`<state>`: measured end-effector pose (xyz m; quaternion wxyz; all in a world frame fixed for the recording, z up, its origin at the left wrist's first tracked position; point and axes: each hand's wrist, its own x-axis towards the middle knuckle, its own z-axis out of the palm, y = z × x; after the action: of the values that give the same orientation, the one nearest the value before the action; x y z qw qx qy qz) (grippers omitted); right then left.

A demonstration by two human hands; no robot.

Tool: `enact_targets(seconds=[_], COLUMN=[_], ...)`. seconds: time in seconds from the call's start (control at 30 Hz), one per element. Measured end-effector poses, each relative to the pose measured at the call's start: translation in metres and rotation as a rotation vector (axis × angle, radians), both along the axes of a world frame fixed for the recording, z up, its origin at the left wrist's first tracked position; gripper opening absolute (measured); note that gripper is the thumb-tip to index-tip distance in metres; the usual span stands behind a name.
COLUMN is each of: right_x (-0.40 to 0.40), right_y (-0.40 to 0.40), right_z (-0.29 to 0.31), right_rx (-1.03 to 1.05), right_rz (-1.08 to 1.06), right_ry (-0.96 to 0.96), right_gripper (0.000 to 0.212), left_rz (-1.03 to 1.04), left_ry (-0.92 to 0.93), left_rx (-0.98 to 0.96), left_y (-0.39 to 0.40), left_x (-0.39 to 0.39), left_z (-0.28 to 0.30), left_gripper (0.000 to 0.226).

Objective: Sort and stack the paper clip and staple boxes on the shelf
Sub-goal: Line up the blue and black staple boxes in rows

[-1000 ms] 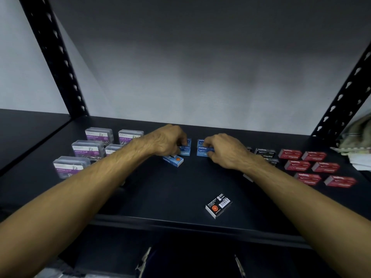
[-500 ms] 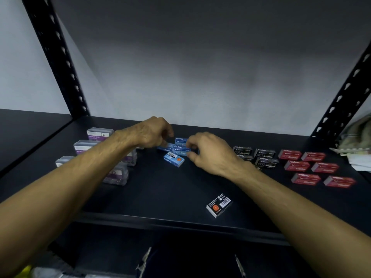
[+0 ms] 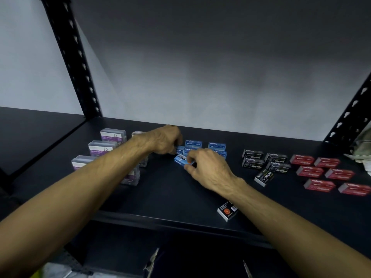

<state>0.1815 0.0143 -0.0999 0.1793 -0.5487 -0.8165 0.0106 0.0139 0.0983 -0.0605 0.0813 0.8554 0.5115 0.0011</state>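
Several blue staple boxes (image 3: 217, 146) stand in a cluster at the back middle of the black shelf (image 3: 168, 193). My right hand (image 3: 206, 167) pinches a loose blue box (image 3: 181, 159) lying barcode-up in front of the cluster. My left hand (image 3: 163, 140) rests on the cluster's left side, fingers curled on a blue box there. Clear paper clip boxes (image 3: 102, 148) with purple labels are grouped at the left, partly behind my left forearm. Black staple boxes (image 3: 253, 159) and red staple boxes (image 3: 310, 171) lie in groups to the right.
One black box (image 3: 227, 211) with an orange dot lies alone near the shelf's front edge. Black perforated uprights (image 3: 70, 55) frame the shelf at left and right. Crumpled material (image 3: 363, 149) sits at the far right edge. A lower level shows below.
My right hand has moved left and down from the blue cluster onto the loose barcode-up box. My left hand stayed at the cluster's left side. The camera shifted slightly.
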Motion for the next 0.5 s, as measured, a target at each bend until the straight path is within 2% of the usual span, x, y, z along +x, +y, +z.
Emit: enact_targets(seconds=[0.3,0.5], right_x=[0.009,0.021], right_y=[-0.01,-0.023], right_z=[0.008,0.014], right_rx=[-0.107,-0.189], right_rz=[0.038,0.059], right_ry=[-0.014,-0.052], right_gripper=[0.014,0.02], left_rz=[0.038,0.008], left_ry=[0.027,0.085], left_rx=[-0.027,-0.042], left_y=[-0.013,-0.024], left_x=[-0.002,-0.003], left_z=[0.003,0.005], left_gripper=[0.02,0.016])
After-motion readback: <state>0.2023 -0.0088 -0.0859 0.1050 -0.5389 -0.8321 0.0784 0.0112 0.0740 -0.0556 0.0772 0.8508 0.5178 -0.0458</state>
